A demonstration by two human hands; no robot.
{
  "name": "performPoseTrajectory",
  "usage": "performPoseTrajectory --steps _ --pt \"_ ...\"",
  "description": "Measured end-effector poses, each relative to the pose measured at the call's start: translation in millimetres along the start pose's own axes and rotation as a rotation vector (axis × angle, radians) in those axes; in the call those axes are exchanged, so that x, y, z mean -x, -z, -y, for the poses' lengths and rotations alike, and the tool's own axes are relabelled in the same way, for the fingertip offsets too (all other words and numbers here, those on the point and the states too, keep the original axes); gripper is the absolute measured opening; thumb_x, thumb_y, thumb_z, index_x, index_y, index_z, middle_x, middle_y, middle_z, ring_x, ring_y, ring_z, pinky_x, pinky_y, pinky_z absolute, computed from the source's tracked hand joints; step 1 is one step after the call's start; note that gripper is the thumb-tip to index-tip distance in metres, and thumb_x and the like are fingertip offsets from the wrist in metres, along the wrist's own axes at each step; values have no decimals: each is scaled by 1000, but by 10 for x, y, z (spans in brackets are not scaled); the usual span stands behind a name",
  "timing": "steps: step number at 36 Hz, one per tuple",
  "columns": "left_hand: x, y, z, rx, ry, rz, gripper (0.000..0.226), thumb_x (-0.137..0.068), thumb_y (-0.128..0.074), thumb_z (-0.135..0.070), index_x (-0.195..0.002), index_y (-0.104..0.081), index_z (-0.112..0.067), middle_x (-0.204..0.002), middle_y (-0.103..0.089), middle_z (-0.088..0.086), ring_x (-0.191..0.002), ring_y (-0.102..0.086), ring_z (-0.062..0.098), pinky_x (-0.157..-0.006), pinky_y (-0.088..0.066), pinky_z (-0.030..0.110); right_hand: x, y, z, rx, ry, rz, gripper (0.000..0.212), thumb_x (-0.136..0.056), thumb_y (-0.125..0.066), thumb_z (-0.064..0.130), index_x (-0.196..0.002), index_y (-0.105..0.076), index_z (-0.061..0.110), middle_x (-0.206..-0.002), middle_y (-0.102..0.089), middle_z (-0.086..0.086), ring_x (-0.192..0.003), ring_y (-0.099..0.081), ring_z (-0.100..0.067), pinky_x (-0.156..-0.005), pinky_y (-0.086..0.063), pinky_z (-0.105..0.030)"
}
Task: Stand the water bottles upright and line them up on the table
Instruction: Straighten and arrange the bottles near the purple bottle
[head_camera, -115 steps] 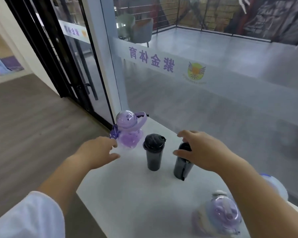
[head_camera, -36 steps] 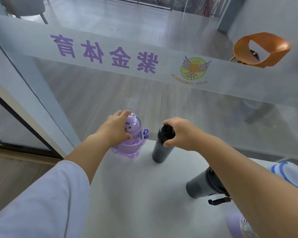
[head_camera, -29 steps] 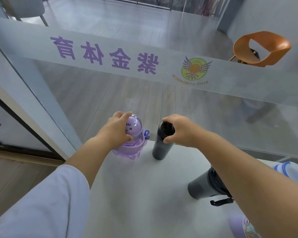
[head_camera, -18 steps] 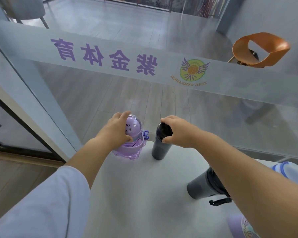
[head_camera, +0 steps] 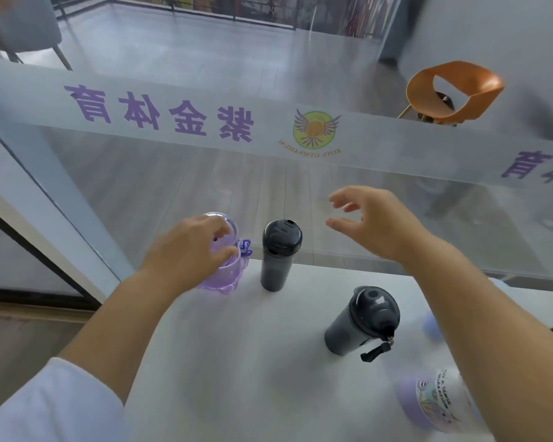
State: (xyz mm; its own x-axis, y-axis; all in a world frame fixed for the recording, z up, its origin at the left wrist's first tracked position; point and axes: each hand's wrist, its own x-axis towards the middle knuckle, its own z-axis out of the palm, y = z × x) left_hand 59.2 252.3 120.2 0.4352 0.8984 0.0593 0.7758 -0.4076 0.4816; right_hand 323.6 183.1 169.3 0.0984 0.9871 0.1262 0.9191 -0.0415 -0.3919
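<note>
A purple bottle point(head_camera: 229, 275) stands upright at the far left corner of the white table point(head_camera: 237, 362), and my left hand point(head_camera: 189, 250) grips its domed lid. Just right of it a slim black bottle point(head_camera: 278, 256) stands upright, untouched. My right hand point(head_camera: 371, 224) hovers open in the air to the right of that bottle, holding nothing. A second dark bottle point(head_camera: 361, 320) stands nearer me at the right, a strap hanging from its lid. A pale purple bottle point(head_camera: 428, 400) lies on its side at the near right, partly hidden by my right forearm.
A glass wall with a frosted band point(head_camera: 205, 122) of purple lettering runs right behind the table's far edge. A white door frame point(head_camera: 29, 193) stands at the left. Beyond the glass sits an orange chair point(head_camera: 454, 90). A blurred bluish object point(head_camera: 431, 323) shows beside my right arm.
My right hand has let go of the slim black bottle's lid and lifted away to the right, fingers spread. My left hand stays on the purple bottle. The view has shifted slightly.
</note>
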Motion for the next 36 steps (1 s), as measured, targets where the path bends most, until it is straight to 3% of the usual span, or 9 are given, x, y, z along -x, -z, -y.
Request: performPoseTrajectory --steps 4,7,11,18,22,26,32,36 --pt "163 -162 -284 -23 -36 55 23 -81 -65 -43 -97 -64 -26 -94 -62 -5 -90 -59 21 -90 -46 38 334 160 -224 5 -72 19 36 -84 -66 31 -118 -60 20 -106 -65 7 -94 -61 -14 -82 -48 -29" --pt "259 -321 -481 -45 -99 100 26 -82 -63 -47 -101 -61 -29 -96 -59 -15 -90 -57 9 -80 -42 26 605 256 -410 34 -138 53 36 -84 -67 33 -117 -59 21 -105 -64 7 -94 -60 -15 -82 -47 -30" --pt "346 -539 -753 1 -158 179 40 -81 -64 -48 -116 -55 -30 -116 -60 -12 -102 -59 13 -86 -51 34 986 387 -615 66 -228 136 41 -83 -67 37 -121 -57 22 -112 -63 5 -97 -59 -15 -88 -48 -34" --pt "466 -942 -1272 91 -284 254 68 -74 -70 -48 -134 -40 -35 -134 -40 -12 -122 -44 17 -99 -41 32 1588 525 -891 150 -359 307 60 -78 -66 51 -132 -46 32 -130 -54 10 -117 -49 -13 -100 -39 -30" --pt "466 -1111 -1508 50 -283 358 81 -70 -72 -47 -138 -30 -41 -139 -29 -12 -127 -34 19 -101 -39 34 1864 547 -1003 123 -396 401 67 -75 -69 52 -134 -41 36 -136 -43 13 -118 -47 -14 -96 -40 -31" --pt "451 -1251 -1652 -10 -260 395 81 -68 -72 -48 -137 -30 -40 -139 -33 -9 -125 -36 22 -98 -42 37 2048 531 -1080 89 -404 471 71 -71 -71 50 -134 -39 40 -135 -40 15 -118 -45 -10 -93 -41 -28" --pt "436 -1350 -1764 -34 -206 367 89 -69 -71 -54 -141 -25 -34 -137 -36 -5 -122 -42 23 -97 -44 38 2155 368 -1132 110 -396 519 71 -66 -74 43 -129 -43 36 -118 -50 6 -108 -53 -19 -89 -48 -35" --pt "426 -1375 -1812 -23 -189 363 86 -69 -73 -50 -140 -30 -29 -135 -38 -4 -119 -43 24 -98 -42 34 2160 260 -1153 113 -401 500 55 -65 -69 31 -117 -49 31 -100 -53 0 -90 -56 -23 -76 -52 -36"
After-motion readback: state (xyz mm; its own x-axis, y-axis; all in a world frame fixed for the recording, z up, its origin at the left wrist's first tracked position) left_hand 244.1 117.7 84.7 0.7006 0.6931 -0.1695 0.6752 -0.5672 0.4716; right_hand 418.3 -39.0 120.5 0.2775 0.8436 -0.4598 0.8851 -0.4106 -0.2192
